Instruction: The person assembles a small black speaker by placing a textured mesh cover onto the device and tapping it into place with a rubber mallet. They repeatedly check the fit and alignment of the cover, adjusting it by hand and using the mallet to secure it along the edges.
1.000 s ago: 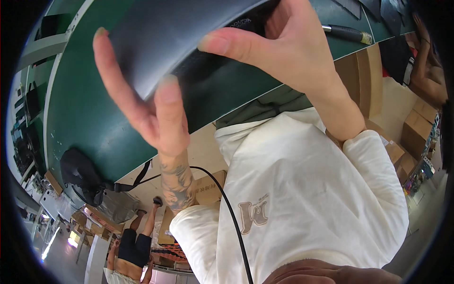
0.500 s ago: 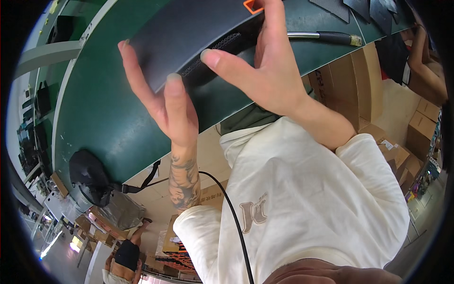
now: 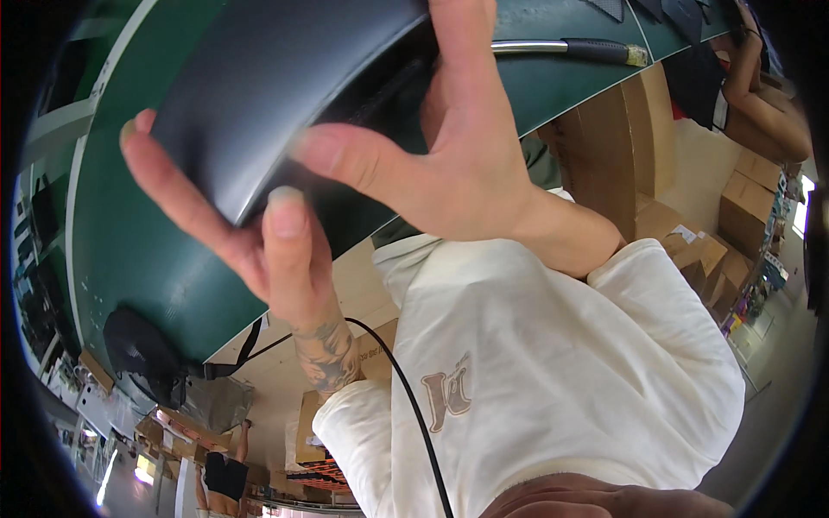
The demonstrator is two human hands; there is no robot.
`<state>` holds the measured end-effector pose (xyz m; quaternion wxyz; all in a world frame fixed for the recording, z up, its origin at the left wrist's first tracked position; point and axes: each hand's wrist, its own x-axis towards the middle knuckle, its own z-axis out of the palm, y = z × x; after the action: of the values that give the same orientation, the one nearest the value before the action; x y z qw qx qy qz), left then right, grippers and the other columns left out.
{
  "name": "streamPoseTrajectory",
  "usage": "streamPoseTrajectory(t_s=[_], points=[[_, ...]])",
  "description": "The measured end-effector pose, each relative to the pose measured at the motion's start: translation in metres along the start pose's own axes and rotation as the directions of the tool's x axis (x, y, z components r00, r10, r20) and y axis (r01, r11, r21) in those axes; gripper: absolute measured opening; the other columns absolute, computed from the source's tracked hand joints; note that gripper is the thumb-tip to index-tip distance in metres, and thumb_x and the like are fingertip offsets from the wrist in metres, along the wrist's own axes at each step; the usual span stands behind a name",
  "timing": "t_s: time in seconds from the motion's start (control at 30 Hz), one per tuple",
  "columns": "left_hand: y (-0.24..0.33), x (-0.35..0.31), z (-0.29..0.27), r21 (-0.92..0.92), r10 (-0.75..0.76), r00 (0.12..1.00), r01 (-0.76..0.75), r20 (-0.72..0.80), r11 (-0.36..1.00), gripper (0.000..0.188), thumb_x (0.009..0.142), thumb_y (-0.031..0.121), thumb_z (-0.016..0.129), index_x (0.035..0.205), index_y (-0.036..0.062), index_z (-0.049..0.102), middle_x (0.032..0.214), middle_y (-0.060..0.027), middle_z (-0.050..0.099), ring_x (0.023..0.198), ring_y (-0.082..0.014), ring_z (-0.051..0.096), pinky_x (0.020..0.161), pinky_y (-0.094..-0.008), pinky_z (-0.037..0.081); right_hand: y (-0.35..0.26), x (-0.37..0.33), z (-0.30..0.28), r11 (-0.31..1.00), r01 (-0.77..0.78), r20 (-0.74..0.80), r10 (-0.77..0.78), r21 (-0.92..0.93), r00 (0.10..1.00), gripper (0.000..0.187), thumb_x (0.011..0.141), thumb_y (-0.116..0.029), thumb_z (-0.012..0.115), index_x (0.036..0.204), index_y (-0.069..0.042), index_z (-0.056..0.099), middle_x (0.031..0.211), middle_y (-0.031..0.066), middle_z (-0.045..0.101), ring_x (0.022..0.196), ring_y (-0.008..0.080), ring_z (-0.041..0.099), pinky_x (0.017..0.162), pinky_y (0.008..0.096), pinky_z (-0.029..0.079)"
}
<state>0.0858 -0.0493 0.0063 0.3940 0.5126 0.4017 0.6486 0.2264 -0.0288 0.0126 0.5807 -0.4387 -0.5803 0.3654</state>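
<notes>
Head view: the curved black panel (image 3: 276,95) has shifted left and looms larger above the green counter (image 3: 129,242), the left hand (image 3: 278,263) holding its corner, the right hand (image 3: 462,168) its long edge; handling continues.

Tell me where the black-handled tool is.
In the head view, the black-handled tool lies at upper right on the green table, just right of the person's right hand.

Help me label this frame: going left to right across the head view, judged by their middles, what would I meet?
Black fabric item with a strap → left hand → right hand → metal-shafted tool with a black grip → stacked cardboard boxes at the right.
</notes>
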Motion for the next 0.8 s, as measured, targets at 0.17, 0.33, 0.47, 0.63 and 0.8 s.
streamPoseTrajectory(t_s=[0.17, 0.33, 0.47, 0.63, 0.8], points=[[0.005, 0.002, 0.005, -0.028, -0.021, 0.998, 0.02, -0.057, 0.999, 0.081, 0.095, 0.011, 0.055, 0.165, 0.0055, 0.015, 0.167, -0.0201, 0.024, 0.147, -0.0385, 0.037, 0.12, -0.0519, 0.033, -0.003, 0.0, 0.003, 1.0, -0.01, -0.003, 0.01, 0.013, 1.0, 0.103, 0.086, -0.026, 0.084, 0.16, 0.001, 0.019, 0.15, 0.0271, 0.034, 0.139, 0.0358, 0.037, 0.117, 0.0449, 0.03], [-0.012, 0.003, -0.014, 0.029, 0.051, 0.999, -0.051, 0.006, 0.998, 0.075, 0.099, 0.015, 0.064, 0.162, 0.0021, 0.025, 0.164, -0.0192, 0.032, 0.144, -0.0339, 0.042, 0.119, -0.048, 0.037, -0.001, -0.001, 0.009, 0.996, 0.01, -0.041, -0.013, -0.087, 0.999, 0.104, 0.086, -0.027, 0.084, 0.161, 0.001, 0.018, 0.15, 0.0278, 0.034, 0.139, 0.0368, 0.037, 0.118, 0.0459, 0.03], [-0.01, 0.011, -0.025, 0.078, 0.053, 0.998, -0.056, 0.047, 0.995, 0.063, 0.1, 0.014, 0.067, 0.154, -0.0017, 0.038, 0.162, -0.0172, 0.036, 0.14, -0.0293, 0.048, 0.118, -0.044, 0.039, 0.003, 0.005, 0.011, 0.978, 0.031, -0.044, -0.041, -0.206, 0.998, 0.105, 0.086, -0.027, 0.084, 0.161, 0.001, 0.016, 0.149, 0.0283, 0.034, 0.139, 0.0376, 0.037, 0.118, 0.0466, 0.03], [-0.008, 0.016, -0.033, 0.212, 0.103, 0.988, -0.126, 0.117, 0.969, 0.054, 0.101, 0.013, 0.067, 0.148, -0.0042, 0.047, 0.162, -0.0166, 0.036, 0.141, -0.0287, 0.047, 0.118, -0.0429, 0.039, 0.006, 0.018, -0.004, 0.974, 0.046, 0.044, -0.037, -0.22, 0.998, 0.106, 0.086, -0.027, 0.083, 0.162, 0.001, 0.014, 0.15, 0.0303, 0.033, 0.14, 0.0396, 0.036, 0.119, 0.0482, 0.028], [-0.013, 0.015, -0.025, -0.03, 0.028, 0.999, -0.028, 0.021, 0.999, 0.058, 0.102, 0.013, 0.063, 0.153, -0.0032, 0.039, 0.159, -0.0201, 0.039, 0.139, -0.031, 0.049, 0.118, -0.044, 0.04, -0.017, 0.018, 0.005, 0.995, 0.085, 0.002, -0.085, -0.044, 0.996, 0.103, 0.089, -0.023, 0.08, 0.162, 0.003, 0.012, 0.152, 0.0319, 0.031, 0.145, 0.0389, 0.032, 0.121, 0.0456, 0.027]])
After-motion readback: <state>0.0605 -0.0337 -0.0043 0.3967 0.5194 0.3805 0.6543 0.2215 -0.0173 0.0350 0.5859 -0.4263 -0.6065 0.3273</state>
